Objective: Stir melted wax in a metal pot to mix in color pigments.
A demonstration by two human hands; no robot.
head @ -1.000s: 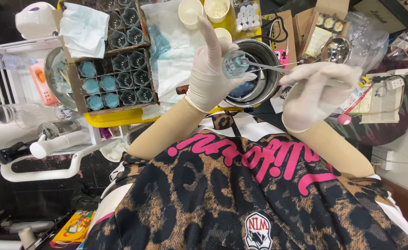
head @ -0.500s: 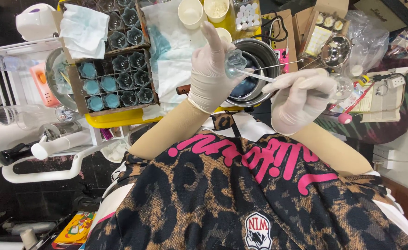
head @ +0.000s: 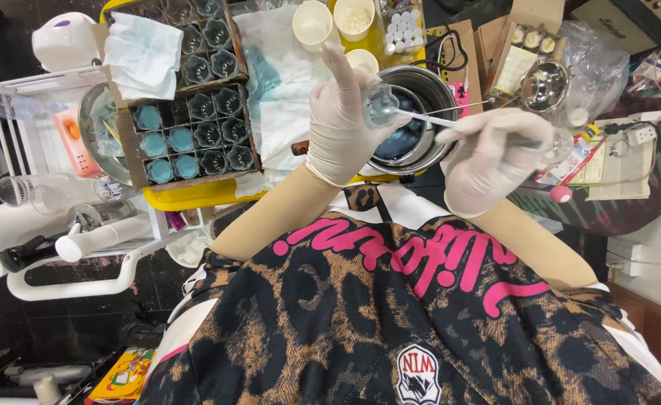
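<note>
My left hand (head: 339,124), in a white glove, holds a small clear glass cup (head: 381,104) tipped sideways, index finger pointing up. My right hand (head: 488,157), also gloved, grips a thin white stick (head: 428,119) whose tip reaches into the cup's mouth. Both hands hover just above a steel pot (head: 413,120) with dark blue liquid inside. The pot rests on a yellow tray (head: 195,192).
Cardboard boxes (head: 188,131) left of the pot hold several small glass cups, some filled with pale blue. Paper cups (head: 312,22), stained tissue (head: 285,82), a steel ladle (head: 544,84) and papers (head: 615,157) surround the pot. A white rack (head: 68,247) stands at left.
My right hand moved left and slightly down, bringing the stick's tip to the cup's mouth. The left hand and cup stayed almost still.
</note>
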